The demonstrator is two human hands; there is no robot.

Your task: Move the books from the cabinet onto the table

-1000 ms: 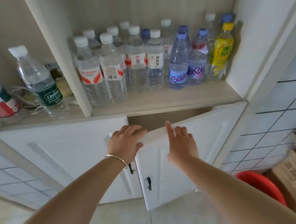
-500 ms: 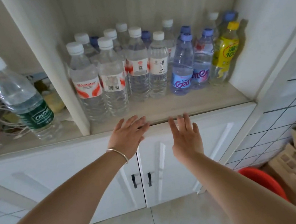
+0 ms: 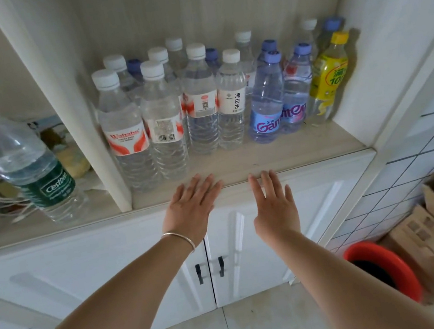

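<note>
White cabinet doors closed — hands flat, empty.

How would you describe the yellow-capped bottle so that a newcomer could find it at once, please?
Look at the open shelf above the white cabinet doors, crowded with water bottles. At the far right end of the row stands the yellow-capped bottle. Its yellow label and cap set it apart from its clear, white- or blue-capped neighbours.

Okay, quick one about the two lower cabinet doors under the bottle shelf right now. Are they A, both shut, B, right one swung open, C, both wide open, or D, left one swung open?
A: both lower cabinet doors sit flush, their black handles side by side at the seam, with the left hand and right hand open and flat against their top edge.
</note>
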